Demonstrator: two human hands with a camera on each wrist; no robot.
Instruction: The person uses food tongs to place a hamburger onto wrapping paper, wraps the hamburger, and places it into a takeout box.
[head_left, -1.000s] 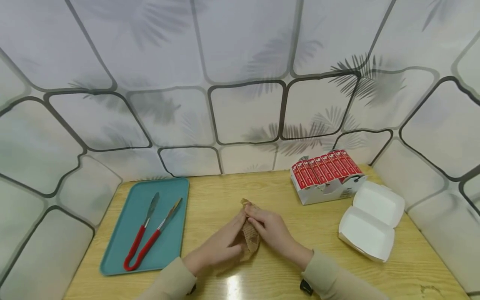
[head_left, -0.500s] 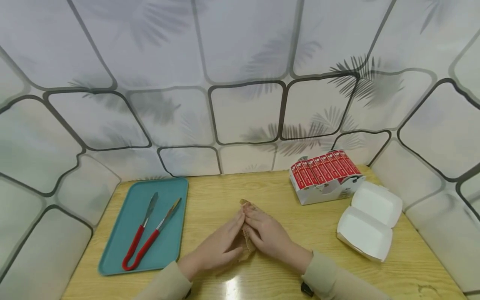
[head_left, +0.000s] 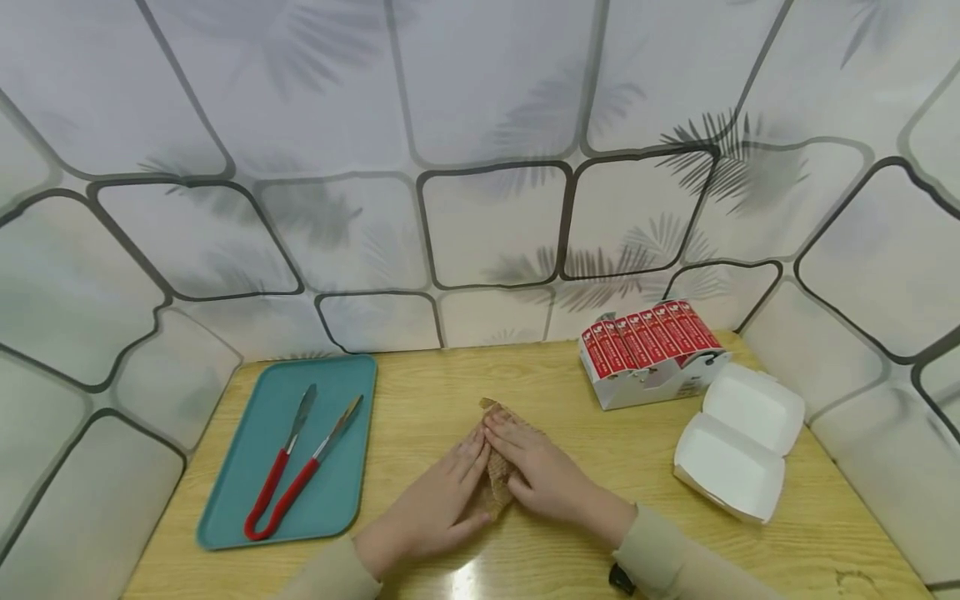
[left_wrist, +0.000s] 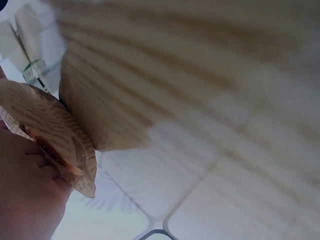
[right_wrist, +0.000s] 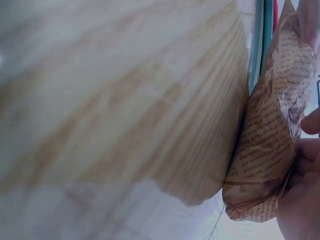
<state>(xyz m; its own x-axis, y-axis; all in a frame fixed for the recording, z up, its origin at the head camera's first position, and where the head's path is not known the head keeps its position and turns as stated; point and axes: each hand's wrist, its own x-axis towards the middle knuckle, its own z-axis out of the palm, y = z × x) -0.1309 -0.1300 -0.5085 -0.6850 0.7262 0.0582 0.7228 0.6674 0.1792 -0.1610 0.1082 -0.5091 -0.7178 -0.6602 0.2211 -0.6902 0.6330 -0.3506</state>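
A piece of brown paper (head_left: 498, 471) printed like newspaper, folded into a packet, lies on the table between both hands. My left hand (head_left: 435, 496) rests along its left side with fingers straight and thumb apart. On the right side my right hand (head_left: 551, 471) presses with extended fingers, its fingertips meeting the left ones near the packet's far end. In the left wrist view the paper (left_wrist: 50, 122) is partly unfolded, with something reddish showing at its edge. The right wrist view shows printed, creased paper (right_wrist: 262, 145) against the hand. What lies inside is mostly hidden.
Red-handled tongs (head_left: 273, 496) lie on a teal tray (head_left: 341, 500) at the left. At the back right stands a white box (head_left: 626, 392) of several red packets (head_left: 648, 337). An open white clamshell container (head_left: 731, 467) sits in front of it. Patterned walls (head_left: 491, 225) enclose the table.
The right hand's fingers have flattened and spread over the paper, and its thumb has drawn back toward the near end. The left hand has straightened slightly. The paper stays in place.
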